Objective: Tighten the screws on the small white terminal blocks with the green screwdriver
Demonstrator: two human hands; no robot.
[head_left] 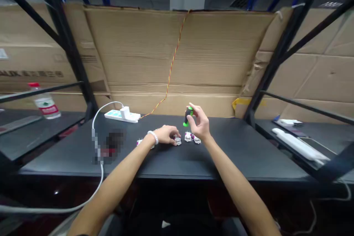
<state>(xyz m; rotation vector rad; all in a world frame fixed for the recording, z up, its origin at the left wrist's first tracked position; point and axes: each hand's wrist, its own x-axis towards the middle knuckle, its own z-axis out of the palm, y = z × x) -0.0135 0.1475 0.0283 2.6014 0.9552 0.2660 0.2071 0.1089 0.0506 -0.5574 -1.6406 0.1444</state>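
Green-black screwdriver (pixel 188 115), pinched in right grip (pixel 199 122)

1. The right hand (pixel 199 123) pinches a black-and-green cylindrical grip (pixel 188 116) above the table.
2. The left hand (pixel 166 134), wearing a white beaded bracelet (pixel 152 137), curves over a small white-and-magenta module (pixel 177 140).
3. Two similar modules (pixel 188 136) stand just beside it on the matte black tabletop (pixel 235 151).
4. A white power strip (pixel 121 117) lies beyond them.

A white beaded bracelet (pixel 153 137) (round, smooth beads, as far as I can see) circles my left wrist (pixel 146 141); my left forearm (pixel 116 180) and right forearm (pixel 235 188) are bare.
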